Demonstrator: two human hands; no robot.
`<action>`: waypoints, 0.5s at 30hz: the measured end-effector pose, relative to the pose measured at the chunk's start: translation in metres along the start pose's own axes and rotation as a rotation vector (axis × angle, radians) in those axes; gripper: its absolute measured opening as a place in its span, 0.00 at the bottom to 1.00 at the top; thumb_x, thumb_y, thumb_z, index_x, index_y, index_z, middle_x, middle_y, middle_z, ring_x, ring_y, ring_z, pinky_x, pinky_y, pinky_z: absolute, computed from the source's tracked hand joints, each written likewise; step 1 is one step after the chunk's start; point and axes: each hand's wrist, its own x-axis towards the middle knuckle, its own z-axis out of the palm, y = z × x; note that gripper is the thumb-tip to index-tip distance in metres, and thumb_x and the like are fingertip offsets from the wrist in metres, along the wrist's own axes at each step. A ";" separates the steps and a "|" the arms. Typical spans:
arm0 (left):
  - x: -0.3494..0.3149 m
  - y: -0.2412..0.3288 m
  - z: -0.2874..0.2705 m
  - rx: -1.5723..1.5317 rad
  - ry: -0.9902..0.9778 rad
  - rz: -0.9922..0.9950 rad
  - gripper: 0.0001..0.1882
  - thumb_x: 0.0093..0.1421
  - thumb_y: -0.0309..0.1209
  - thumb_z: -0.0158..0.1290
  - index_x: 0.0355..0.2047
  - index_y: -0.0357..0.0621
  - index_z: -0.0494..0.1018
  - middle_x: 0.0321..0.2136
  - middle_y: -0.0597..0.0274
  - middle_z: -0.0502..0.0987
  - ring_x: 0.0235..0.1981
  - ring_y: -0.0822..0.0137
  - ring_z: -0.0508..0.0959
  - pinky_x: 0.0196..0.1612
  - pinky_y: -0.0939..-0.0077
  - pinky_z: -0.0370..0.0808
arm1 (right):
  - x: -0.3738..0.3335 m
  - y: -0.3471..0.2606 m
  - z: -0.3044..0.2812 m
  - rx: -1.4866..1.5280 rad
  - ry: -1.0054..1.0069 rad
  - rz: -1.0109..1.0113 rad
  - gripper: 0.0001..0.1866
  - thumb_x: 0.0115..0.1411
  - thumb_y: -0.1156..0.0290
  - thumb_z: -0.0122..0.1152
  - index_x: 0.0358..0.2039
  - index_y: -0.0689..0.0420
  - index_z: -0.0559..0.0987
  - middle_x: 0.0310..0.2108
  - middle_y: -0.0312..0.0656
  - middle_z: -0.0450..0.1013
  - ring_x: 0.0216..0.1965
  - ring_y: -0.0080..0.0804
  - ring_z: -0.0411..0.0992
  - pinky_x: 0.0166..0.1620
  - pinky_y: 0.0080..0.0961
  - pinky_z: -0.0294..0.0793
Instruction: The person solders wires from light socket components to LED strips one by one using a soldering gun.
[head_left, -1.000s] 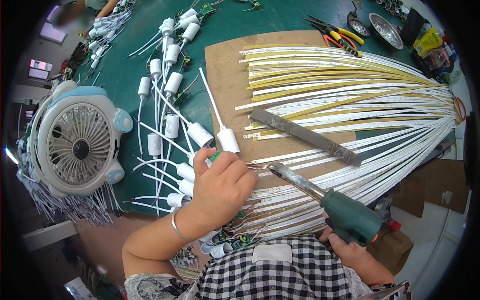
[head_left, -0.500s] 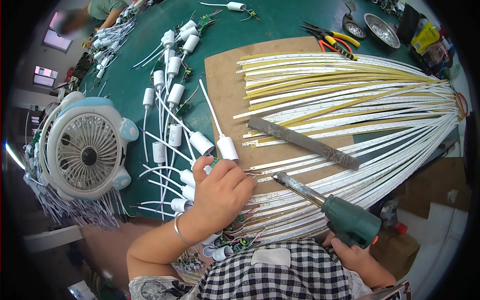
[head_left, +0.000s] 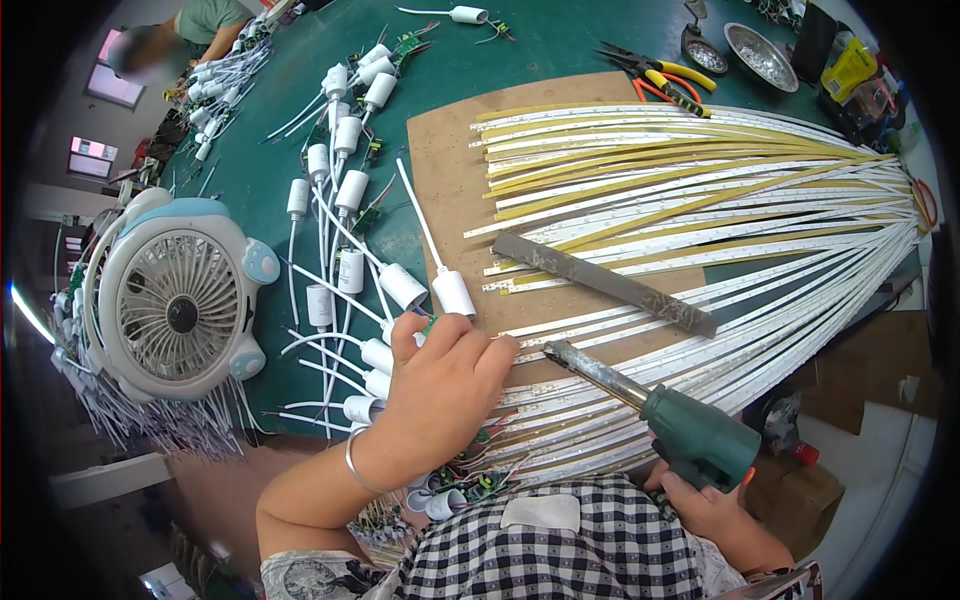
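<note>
My right hand (head_left: 708, 508) is wrapped round the handle of a green soldering gun (head_left: 700, 440). The gun's worn metal tip points left and rests over the white LED strips (head_left: 570, 400), close to my left fingers. My left hand (head_left: 445, 390) is closed, fingers bent, at the left ends of the strips. A small green circuit board (head_left: 428, 325) shows between its thumb and forefinger, mostly hidden by the hand. Just beyond the fingertips lies a white cylindrical cap (head_left: 453, 294) with a white cable. Several more such caps (head_left: 403, 286) with cables lie to the left.
A flat grey bar (head_left: 605, 284) lies across the strips on a brown board (head_left: 440, 180). Pliers (head_left: 665, 80) and a metal bowl (head_left: 762, 58) are at the far right. A white and blue fan (head_left: 180, 310) stands left. At the far left, another person (head_left: 205, 25) works.
My left fingers have spread slightly to the right, and the thin wires seen beside them are now covered. The soldering gun stays almost in place.
</note>
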 end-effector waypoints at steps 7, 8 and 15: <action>0.001 0.000 0.005 -0.064 0.034 -0.049 0.13 0.46 0.24 0.58 0.33 0.51 0.74 0.25 0.69 0.72 0.35 0.66 0.71 0.46 0.61 0.55 | -0.001 0.002 0.001 0.077 0.058 -0.045 0.11 0.55 0.79 0.56 0.39 0.66 0.73 0.29 0.41 0.73 0.30 0.27 0.74 0.36 0.24 0.76; 0.001 0.000 0.004 -0.066 0.033 -0.047 0.13 0.46 0.24 0.58 0.33 0.51 0.74 0.25 0.69 0.72 0.35 0.66 0.71 0.46 0.61 0.55 | -0.001 0.004 0.002 0.076 0.059 -0.064 0.11 0.55 0.79 0.56 0.39 0.66 0.73 0.29 0.41 0.73 0.30 0.27 0.74 0.36 0.24 0.76; 0.003 -0.003 -0.002 -0.160 -0.004 -0.043 0.08 0.45 0.29 0.59 0.28 0.53 0.75 0.24 0.72 0.72 0.35 0.68 0.71 0.49 0.57 0.55 | 0.001 0.005 0.000 0.020 0.022 -0.107 0.09 0.54 0.79 0.57 0.37 0.67 0.74 0.29 0.41 0.73 0.29 0.27 0.74 0.35 0.24 0.76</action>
